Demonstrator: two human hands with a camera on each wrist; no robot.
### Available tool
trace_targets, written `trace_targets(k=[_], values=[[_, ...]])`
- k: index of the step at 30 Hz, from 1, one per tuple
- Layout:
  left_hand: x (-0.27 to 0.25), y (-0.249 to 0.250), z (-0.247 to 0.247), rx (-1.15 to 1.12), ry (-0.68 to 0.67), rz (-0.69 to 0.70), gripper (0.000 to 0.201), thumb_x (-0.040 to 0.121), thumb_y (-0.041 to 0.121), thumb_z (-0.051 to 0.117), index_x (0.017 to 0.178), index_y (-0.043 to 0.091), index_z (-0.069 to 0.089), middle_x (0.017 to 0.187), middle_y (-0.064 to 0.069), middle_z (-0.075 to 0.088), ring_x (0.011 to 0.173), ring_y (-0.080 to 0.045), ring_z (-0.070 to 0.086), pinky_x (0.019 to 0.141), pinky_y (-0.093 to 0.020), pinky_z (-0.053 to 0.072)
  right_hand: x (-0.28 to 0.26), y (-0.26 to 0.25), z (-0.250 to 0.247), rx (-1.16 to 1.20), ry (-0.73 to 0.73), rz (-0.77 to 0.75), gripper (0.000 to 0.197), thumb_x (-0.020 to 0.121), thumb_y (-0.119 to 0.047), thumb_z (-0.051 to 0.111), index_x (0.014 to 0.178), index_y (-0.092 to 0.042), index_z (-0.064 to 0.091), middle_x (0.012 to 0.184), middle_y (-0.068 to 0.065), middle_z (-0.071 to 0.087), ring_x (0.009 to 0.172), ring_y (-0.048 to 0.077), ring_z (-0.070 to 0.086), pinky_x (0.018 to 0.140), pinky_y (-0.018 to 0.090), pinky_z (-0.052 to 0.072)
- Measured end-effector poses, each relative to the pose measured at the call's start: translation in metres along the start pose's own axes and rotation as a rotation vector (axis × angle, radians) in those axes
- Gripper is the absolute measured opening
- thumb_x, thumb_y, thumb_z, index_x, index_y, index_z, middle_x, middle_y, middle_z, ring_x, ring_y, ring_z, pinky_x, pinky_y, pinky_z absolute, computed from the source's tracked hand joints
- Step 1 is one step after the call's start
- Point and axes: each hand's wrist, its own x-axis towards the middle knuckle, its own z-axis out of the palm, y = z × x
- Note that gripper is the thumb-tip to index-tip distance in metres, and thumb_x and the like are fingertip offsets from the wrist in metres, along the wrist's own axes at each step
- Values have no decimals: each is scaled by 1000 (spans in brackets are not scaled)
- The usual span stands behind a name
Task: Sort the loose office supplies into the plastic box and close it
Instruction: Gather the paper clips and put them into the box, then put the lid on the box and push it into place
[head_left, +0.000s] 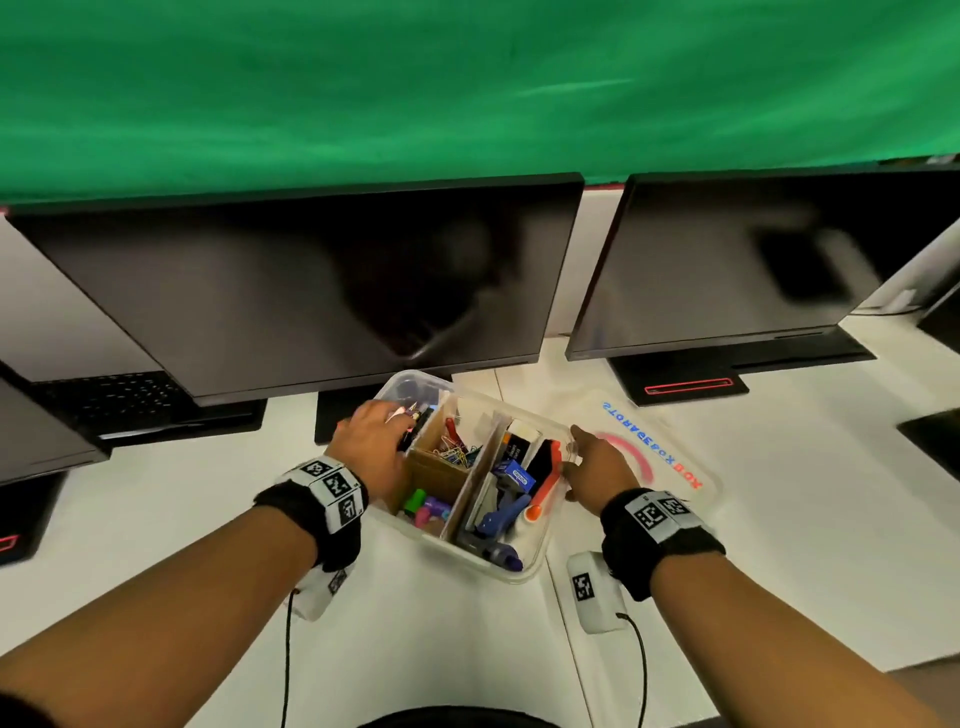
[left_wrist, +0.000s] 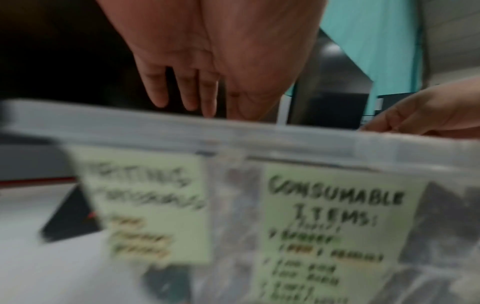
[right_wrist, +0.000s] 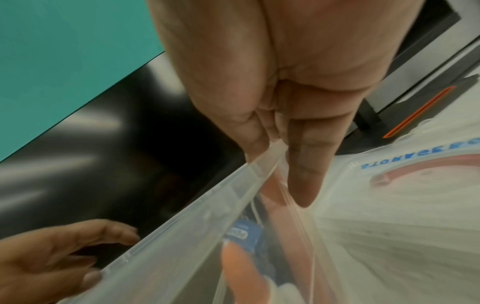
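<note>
The clear plastic box (head_left: 524, 571) stands open on the white desk, split by cardboard dividers. It holds paper clips (head_left: 457, 449), highlighters (head_left: 426, 506), a blue staple box (head_left: 519, 475) and an orange-handled tool (head_left: 545, 488). My left hand (head_left: 400, 421) reaches over the box's left side above the pens, and in the left wrist view its fingers (left_wrist: 192, 98) hang straight past the rim (left_wrist: 233, 139). My right hand (right_wrist: 275, 156) pinches the right rim (right_wrist: 182, 222) between thumb and forefinger. The lid (head_left: 670, 447), lettered STORAGE BOX, lies flat just right of the box.
Two dark monitors (head_left: 322, 280) (head_left: 753, 260) stand close behind the box, with a stand base (head_left: 685, 382) beside the lid. A keyboard (head_left: 119, 400) lies at the far left. Green paper labels (left_wrist: 335, 205) are stuck on the box's left wall.
</note>
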Motion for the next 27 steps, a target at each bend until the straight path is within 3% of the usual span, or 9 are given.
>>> trace_targets(k=[2,5,11,17,20,23,27], values=[[-18,-26,5,-1,17,-100,64,86,24,59,143,24,31,153,-6,27,141,-25,27,115,-41,30,7,-8,3,-31,-38,-17,49,93,-11,50,141,-10,37,134,14,54,107,33,61,86,43,56],[-43,-52,18,-94,-96,-201,79,84,22,63,149,21,18,158,-8,12,141,-29,28,115,-39,31,19,-17,9,-114,-92,-51,57,94,-17,48,146,-15,27,144,11,46,111,33,60,95,42,51],[-75,-76,35,-178,-186,-281,80,88,13,52,150,10,2,159,-9,-5,148,-26,4,121,-33,19,39,-42,28,-177,-164,-133,56,94,-16,48,146,-16,28,145,10,44,120,31,55,100,41,48],[-93,-79,29,-297,-136,-410,90,84,3,59,151,13,-1,158,-9,-11,145,-28,20,117,-37,28,51,-50,44,60,-274,-148,57,94,-9,51,145,-21,30,146,9,42,118,32,54,88,41,54],[-96,-79,30,-328,-120,-444,89,84,1,58,151,15,1,159,-7,-11,144,-27,23,117,-34,28,51,-35,41,96,-166,-153,57,86,-28,65,138,-20,43,134,9,54,110,28,59,93,40,50],[-95,-77,29,-344,-100,-476,86,86,4,57,151,17,2,159,-6,-8,143,-27,26,116,-34,30,52,4,29,-98,-12,-26,60,82,-39,67,132,-14,47,131,11,57,118,29,55,102,36,40],[-94,-75,31,-356,-106,-501,85,86,5,57,151,20,4,159,-4,-6,142,-27,27,116,-35,30,50,69,23,-567,-47,150,59,87,-34,58,138,-13,36,138,13,46,127,30,46,109,38,36]])
